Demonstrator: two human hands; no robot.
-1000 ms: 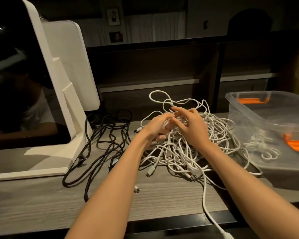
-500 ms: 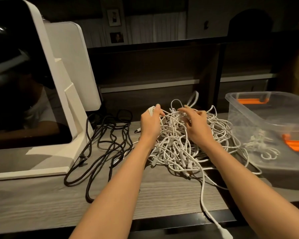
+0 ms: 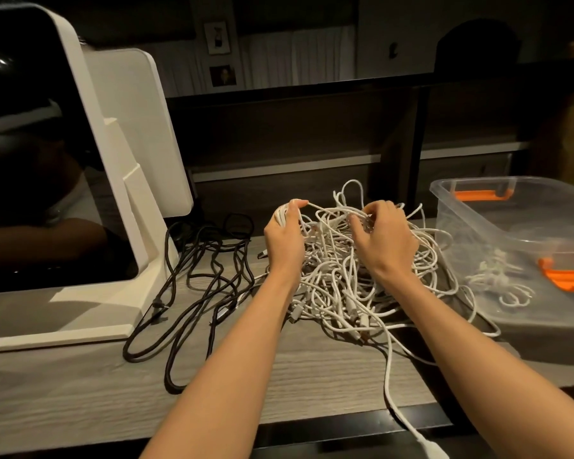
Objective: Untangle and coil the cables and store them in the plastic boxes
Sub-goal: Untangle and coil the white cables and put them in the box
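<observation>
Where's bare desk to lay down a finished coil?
Bare wood runs along the near edge, in front of the white stand and the black cables. A smaller patch lies between the forearms. The middle is crowded by the white cable tangle; the plastic box fills the right.

Head camera looks forward, down, close over desk [image 3: 312, 376].
</observation>
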